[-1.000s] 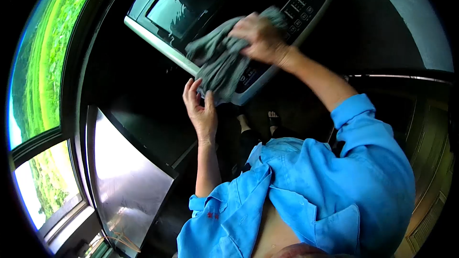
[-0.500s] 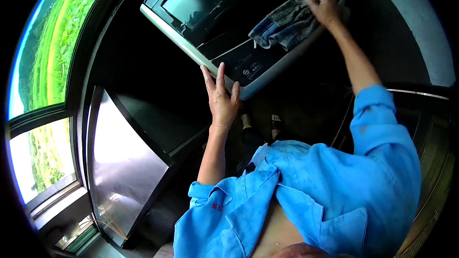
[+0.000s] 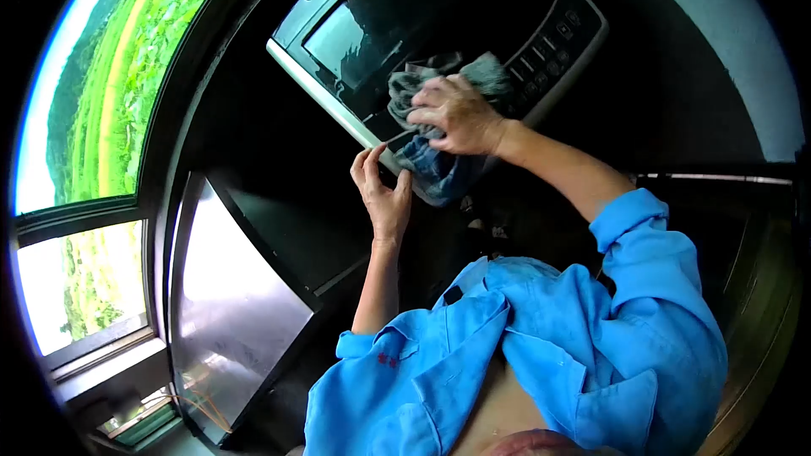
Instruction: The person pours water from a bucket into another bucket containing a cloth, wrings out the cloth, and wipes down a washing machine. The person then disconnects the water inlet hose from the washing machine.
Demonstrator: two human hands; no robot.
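A washing machine [image 3: 326, 101] with a dark glossy top and a pale rim is in front of me. My right hand [image 3: 463, 116] presses on a bunched grey and blue cloth [image 3: 488, 76], its fingers curled into the fabric. Part of that cloth hangs over the machine's near corner. At the left of this corner, my left hand [image 3: 385, 203] rests against the rim, thumb and fingers apart, with nothing held in it. Buttons and markings on the control panel [image 3: 541, 55] show along the right side of the top.
To the left stands a shiny metal-faced panel [image 3: 236, 279], below a window [image 3: 80, 287] onto green fields. A pale wall section [image 3: 726, 42] curves at the upper right. My feet on the dark floor are barely visible below the machine.
My right hand has brought the cloth from the machine's far right end to its near left corner, bunching it and uncovering the control panel. My left hand stays by the rim, fingers more bent.
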